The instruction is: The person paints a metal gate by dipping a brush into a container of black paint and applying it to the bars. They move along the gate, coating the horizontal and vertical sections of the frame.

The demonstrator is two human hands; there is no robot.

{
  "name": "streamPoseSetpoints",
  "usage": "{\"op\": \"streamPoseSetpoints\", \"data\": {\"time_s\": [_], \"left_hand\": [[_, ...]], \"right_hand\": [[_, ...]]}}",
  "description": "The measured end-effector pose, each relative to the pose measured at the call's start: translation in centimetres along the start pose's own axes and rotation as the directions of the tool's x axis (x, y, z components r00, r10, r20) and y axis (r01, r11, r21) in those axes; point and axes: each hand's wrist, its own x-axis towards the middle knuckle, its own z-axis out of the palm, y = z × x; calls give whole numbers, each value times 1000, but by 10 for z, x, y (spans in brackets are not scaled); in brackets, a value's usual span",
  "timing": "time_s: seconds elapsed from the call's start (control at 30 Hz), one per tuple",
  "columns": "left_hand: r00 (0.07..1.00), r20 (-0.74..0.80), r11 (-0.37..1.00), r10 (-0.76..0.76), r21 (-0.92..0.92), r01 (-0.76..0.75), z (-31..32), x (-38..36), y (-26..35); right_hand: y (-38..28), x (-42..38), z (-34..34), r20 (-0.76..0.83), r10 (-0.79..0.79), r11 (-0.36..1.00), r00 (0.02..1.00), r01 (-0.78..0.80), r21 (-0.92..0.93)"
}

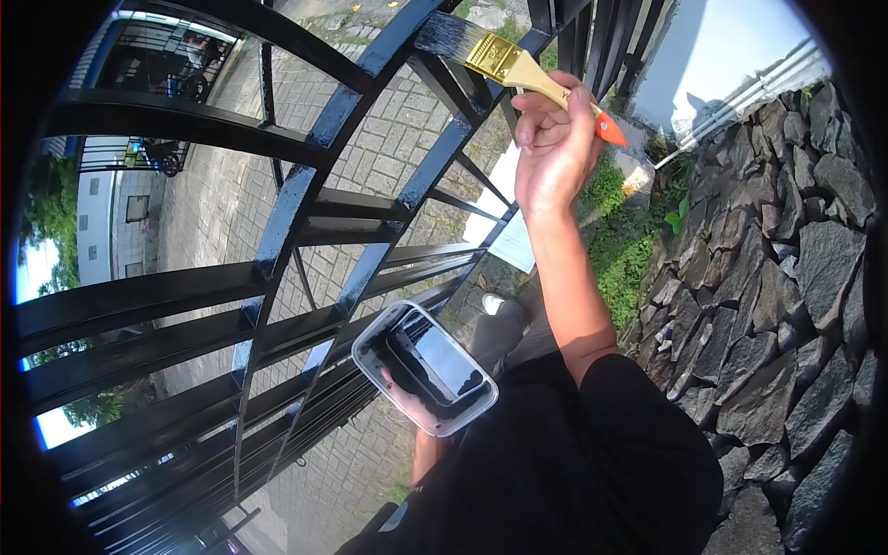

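Note:
My right hand (558, 148) is closed around the wooden handle of a paintbrush (546, 83), which has a gold metal band and an orange tip. The dark, wet-looking bristles touch or nearly touch the upper rail of a glossy black metal fence (301, 199). Lower down, my left hand (407, 393) holds up a clear plastic container (359, 347) from beneath, its fingers partly showing through the wall. Inside lies black paint (444, 356) with a shiny, reflecting surface. Black smears mark the container's inner sides.
A rough stone wall (768, 314) rises close on my right, with green plants (620, 264) at its foot. White pipes (726, 111) run along a pale wall. Beyond the bars lies brick paving (217, 213); a person stands far off at upper left.

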Motion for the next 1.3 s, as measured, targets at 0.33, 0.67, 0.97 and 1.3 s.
{"op": "streamPoseSetpoints", "data": {"time_s": [0.33,0.67,0.97,1.3], "left_hand": [[997,46,997,61,46,-63,0,-3,-3],[991,68,989,115,90,-121,-3,-2,-1],[994,65,994,88,57,-92,14,-5,3],[992,-121,1000,21,-11,-22,18,-4,7]], "right_hand": [[6,0,-6,37,42,999,998,-44,33],[9,-5,-10,38,99,995,994,-99,0],[12,-5,-10,69,97,995,993,-98,8],[13,-4,-15,53,115,993,992,-117,27]]}}
